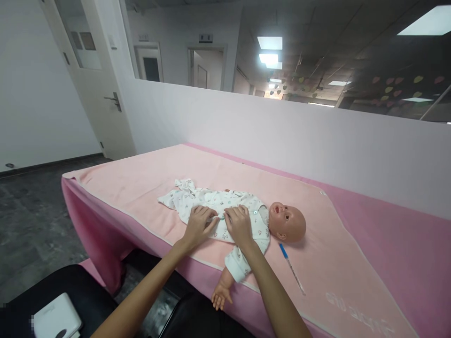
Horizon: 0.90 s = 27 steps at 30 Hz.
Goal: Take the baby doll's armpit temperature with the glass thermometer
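A baby doll (288, 223) lies on its back on the pink-covered table, its head to the right. It wears a white printed romper (211, 199) with snap buttons. My left hand (200, 224) is closed at the romper's front, fingertips pinching the fabric edge. Close beside it, my right hand (239, 224) pinches the same edge, near a small green snap. Another snap button (255, 212) shows at the chest. The doll's bare arm (222, 288) comes out of a sleeve and hangs over the table's near edge. My fingers partly hide the front opening.
A thin clear stick with a blue end (291, 268) lies right of my right forearm. A peach towel (141, 176) covers the pink tablecloth (398, 209). At lower left, a white device (58, 317) rests on a black chair (75, 281). A white wall (282, 131) stands behind.
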Each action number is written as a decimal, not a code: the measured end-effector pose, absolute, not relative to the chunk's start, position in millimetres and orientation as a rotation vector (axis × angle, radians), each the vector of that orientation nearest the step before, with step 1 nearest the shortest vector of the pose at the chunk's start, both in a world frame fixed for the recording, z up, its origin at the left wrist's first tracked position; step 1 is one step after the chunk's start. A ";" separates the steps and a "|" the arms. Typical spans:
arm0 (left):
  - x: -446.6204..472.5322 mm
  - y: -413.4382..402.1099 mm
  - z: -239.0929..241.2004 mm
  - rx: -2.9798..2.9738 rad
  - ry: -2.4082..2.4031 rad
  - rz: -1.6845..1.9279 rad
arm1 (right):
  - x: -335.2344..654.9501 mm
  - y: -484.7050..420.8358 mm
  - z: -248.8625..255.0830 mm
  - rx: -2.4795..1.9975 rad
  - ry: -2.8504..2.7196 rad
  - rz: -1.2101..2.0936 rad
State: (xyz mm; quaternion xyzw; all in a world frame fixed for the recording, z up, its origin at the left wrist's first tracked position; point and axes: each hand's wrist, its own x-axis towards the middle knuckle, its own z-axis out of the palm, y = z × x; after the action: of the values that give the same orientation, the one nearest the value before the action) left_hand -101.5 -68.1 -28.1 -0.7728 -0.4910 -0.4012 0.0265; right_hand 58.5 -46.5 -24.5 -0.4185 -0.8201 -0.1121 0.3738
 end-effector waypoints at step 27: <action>-27.4 -42.2 12.9 -2.418 -1.310 -1.252 | 202.3 -174.3 -79.7 -1.826 -1.576 -0.568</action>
State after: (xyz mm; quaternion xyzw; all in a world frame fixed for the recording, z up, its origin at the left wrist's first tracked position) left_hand -27.4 -42.2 12.9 -0.7988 -0.4326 -0.4137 0.0599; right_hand 202.3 -174.3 -79.7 -0.6966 -0.6015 -0.2166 0.3256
